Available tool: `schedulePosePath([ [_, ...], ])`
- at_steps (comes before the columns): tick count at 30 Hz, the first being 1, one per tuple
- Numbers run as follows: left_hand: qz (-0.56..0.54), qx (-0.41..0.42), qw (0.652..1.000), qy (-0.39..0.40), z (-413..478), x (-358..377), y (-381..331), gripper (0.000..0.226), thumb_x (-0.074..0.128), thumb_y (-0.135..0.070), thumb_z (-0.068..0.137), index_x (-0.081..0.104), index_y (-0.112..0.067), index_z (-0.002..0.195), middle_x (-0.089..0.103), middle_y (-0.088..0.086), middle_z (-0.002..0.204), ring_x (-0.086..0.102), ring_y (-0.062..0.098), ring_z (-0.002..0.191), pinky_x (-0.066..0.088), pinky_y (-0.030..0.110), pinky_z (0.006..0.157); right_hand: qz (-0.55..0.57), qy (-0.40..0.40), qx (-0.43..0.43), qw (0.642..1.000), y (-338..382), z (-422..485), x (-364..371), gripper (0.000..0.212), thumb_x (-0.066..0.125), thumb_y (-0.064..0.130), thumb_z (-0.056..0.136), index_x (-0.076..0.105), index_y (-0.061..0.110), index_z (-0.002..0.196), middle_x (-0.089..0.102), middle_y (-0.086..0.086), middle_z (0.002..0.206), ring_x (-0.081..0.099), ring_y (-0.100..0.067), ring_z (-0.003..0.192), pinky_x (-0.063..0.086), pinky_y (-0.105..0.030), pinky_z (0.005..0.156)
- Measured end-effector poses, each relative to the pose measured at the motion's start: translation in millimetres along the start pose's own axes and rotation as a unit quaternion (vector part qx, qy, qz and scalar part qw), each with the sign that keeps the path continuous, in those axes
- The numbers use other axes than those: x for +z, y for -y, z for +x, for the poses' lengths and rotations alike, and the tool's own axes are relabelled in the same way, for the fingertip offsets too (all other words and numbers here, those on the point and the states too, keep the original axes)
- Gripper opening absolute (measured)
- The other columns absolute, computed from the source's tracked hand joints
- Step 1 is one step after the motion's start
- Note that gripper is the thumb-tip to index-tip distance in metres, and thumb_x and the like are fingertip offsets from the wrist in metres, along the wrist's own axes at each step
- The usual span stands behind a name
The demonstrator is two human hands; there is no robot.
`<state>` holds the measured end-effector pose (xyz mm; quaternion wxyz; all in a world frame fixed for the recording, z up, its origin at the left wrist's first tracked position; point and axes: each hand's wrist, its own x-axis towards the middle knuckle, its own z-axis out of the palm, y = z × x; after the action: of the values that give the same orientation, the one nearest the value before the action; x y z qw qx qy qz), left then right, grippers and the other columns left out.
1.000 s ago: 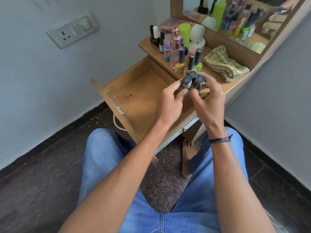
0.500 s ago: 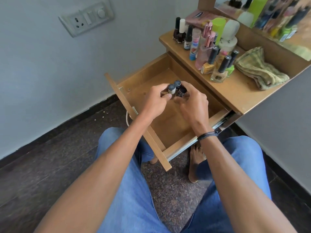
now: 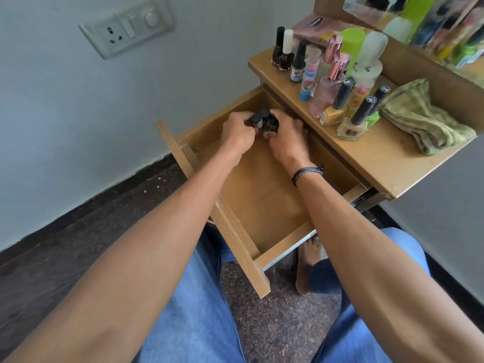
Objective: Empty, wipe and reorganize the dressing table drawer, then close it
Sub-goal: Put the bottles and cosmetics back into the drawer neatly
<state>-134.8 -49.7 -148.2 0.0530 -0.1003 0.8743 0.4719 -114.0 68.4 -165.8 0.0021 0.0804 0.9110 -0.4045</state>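
The wooden drawer [image 3: 264, 205] of the dressing table stands pulled out, its floor bare. Both my hands are inside it at the far left corner. My left hand [image 3: 237, 132] and my right hand [image 3: 284, 138] together grip a cluster of three small dark-capped bottles [image 3: 264, 121], held upright between the fingers. Whether the bottles touch the drawer floor is hidden by my hands.
On the tabletop [image 3: 372, 158] stand several nail polish and cosmetic bottles [image 3: 337, 100], beside a folded green cloth [image 3: 424, 121]. A mirror [image 3: 424, 24] rises behind. A switch plate [image 3: 125, 27] is on the wall at left. My legs and a bare foot [image 3: 307, 265] are below the drawer.
Both hands carried the three bottles from in front of the tabletop down into the drawer, then further to its far left corner. The view shifted with my head.
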Motion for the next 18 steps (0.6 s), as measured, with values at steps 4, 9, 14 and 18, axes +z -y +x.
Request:
schedulePosePath([
  [4,0.016,0.002,1.0,-0.005,9.7,1.6,4.0,0.034,0.06,-0.008,0.097,0.067,-0.024,0.127,0.065,0.0,0.131,0.058,0.02,0.119,0.043,0.028,0.098,-0.024,-0.017,-0.021,0.999,-0.8,7.0,6.7,0.053,0.064,0.012,0.094,0.051,0.025,0.144,0.062,-0.013,0.136,0.057,-0.036,0.127,0.044,-0.042,0.108],
  [9,0.081,0.027,0.996,-0.004,12.9,4.1,3.0,0.04,0.058,-0.012,0.1,0.061,-0.028,0.136,0.063,0.0,0.135,0.056,0.025,0.127,0.045,0.042,0.109,-0.06,-0.019,-0.022,0.998,-3.0,8.3,10.4,0.063,0.059,0.009,0.096,0.04,0.025,0.154,0.052,-0.014,0.148,0.05,-0.037,0.135,0.04,-0.044,0.112],
  [14,0.092,0.031,0.995,-0.021,8.7,4.6,-0.1,0.046,0.06,-0.012,0.098,0.055,-0.026,0.142,0.063,0.001,0.136,0.055,0.025,0.128,0.045,0.043,0.109,-0.088,-0.05,-0.016,0.995,-5.5,9.0,10.4,0.055,0.061,0.014,0.097,0.046,0.023,0.149,0.059,-0.016,0.139,0.058,-0.038,0.125,0.048,-0.045,0.103],
  [18,0.102,0.0,0.993,-0.063,7.5,2.9,0.9,0.043,0.065,-0.013,0.095,0.06,-0.02,0.137,0.066,0.002,0.13,0.059,0.022,0.123,0.048,0.039,0.106,-0.125,-0.091,-0.028,0.988,-7.0,2.7,11.0,0.029,0.06,0.019,0.099,0.06,0.015,0.128,0.068,-0.017,0.119,0.066,-0.039,0.107,0.055,-0.043,0.086],
])
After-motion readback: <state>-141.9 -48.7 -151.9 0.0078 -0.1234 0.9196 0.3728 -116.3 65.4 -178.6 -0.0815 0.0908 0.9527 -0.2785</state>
